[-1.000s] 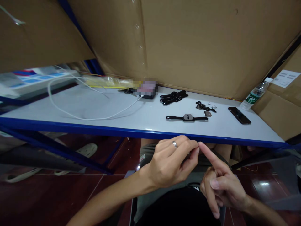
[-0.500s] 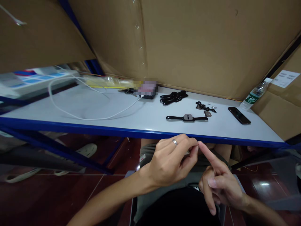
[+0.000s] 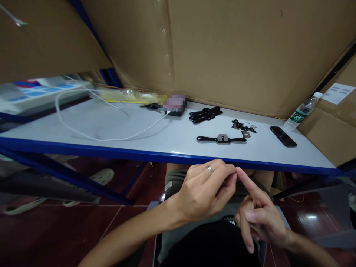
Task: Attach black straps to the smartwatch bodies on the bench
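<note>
My left hand [image 3: 203, 193], with a ring on one finger, is curled below the table's blue front edge [image 3: 155, 156], its fingertips pinched together; whatever they hold is too small or hidden to name. My right hand [image 3: 260, 215] is beside it with the index finger stretched out, its tip touching the left fingertips, and the other fingers folded. On the white table [image 3: 116, 126] above lie a black two-handled tool [image 3: 221, 139], a heap of black handles [image 3: 205, 114] and a cluster of small black and metal parts [image 3: 244, 127].
A black phone [image 3: 283, 136] and a lying plastic bottle [image 3: 302, 110] are at the table's right end. A white cable [image 3: 91, 133] loops across the left part to a dark device [image 3: 174, 109]. Cardboard sheets [image 3: 236, 55] wall the back and right. Sandals [image 3: 102, 176] lie on the dark red floor.
Both hands have stayed almost still below the table edge; the left hand shifted a little to the right. Nothing on the table moved.
</note>
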The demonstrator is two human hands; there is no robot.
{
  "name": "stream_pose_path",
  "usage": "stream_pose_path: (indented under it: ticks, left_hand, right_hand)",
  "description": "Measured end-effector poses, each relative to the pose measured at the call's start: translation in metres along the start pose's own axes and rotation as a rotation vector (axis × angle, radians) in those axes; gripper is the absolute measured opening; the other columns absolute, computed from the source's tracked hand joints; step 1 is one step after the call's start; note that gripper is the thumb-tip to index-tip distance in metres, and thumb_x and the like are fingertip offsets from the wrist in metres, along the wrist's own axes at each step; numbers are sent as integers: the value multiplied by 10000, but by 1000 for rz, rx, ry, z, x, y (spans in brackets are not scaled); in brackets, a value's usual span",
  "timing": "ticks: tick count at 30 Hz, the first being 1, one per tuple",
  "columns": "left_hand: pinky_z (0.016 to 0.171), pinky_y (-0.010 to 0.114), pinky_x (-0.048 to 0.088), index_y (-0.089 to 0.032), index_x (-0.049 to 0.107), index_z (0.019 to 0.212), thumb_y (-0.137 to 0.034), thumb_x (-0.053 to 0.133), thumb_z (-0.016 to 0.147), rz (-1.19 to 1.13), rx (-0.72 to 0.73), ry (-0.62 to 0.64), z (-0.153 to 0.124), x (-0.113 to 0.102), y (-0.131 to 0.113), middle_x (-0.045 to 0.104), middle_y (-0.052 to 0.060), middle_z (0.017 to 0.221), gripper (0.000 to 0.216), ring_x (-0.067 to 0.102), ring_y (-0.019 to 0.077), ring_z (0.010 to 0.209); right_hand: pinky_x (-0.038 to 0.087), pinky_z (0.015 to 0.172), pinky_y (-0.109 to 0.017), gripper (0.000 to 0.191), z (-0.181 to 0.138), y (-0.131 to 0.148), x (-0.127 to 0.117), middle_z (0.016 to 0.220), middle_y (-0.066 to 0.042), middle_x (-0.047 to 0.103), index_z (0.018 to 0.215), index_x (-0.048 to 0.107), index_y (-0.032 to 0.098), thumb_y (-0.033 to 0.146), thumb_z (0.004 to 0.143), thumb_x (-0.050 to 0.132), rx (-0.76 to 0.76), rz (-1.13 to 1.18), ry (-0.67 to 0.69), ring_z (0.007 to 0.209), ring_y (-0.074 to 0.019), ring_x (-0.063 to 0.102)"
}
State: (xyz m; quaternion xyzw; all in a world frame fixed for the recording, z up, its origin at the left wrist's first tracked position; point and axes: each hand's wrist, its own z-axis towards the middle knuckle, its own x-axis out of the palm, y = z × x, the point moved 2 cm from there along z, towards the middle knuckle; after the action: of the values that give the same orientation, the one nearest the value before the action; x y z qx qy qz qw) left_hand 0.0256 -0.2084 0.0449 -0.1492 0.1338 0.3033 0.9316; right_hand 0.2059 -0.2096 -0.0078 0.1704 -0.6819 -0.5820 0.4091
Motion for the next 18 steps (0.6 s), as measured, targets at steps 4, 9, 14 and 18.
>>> stream_pose_path:
  ticks: [4,9,14,18]
  left_hand:
    - [521,188,440,-188,577,889,-59,578,936,16,5,9,0,0,0,587,-60,636,137,537,75,520]
    - [528,197,434,-179,573,882,-31,591,918,29,38,-5,0,1,0,566,-61,644,153,511,74,533]
    - [519,206,419,-191,564,833,-48,580,924,64,25,6,-2,2,1,540,-69,627,170,497,74,520]
    - [543,209,428,-194,559,816,-62,552,946,107,27,36,-2,1,2,553,-63,624,186,512,76,526]
  right_hand:
    - [316,415,-185,937,0,-2,-1,591,38,705,1689,32,193,357,961,597,-23,-13,-7,352,-75,340]
    - [312,409,-184,920,0,-8,-4,612,32,717,1685,-13,207,325,977,563,-73,-34,-9,358,-78,347]
    - [330,429,-192,887,0,-8,-6,612,25,712,1689,51,195,342,977,558,-49,-108,-22,377,-79,379]
    - [319,422,-190,890,4,-9,-6,588,38,686,1689,104,182,366,958,576,-47,-154,-40,380,-79,368]
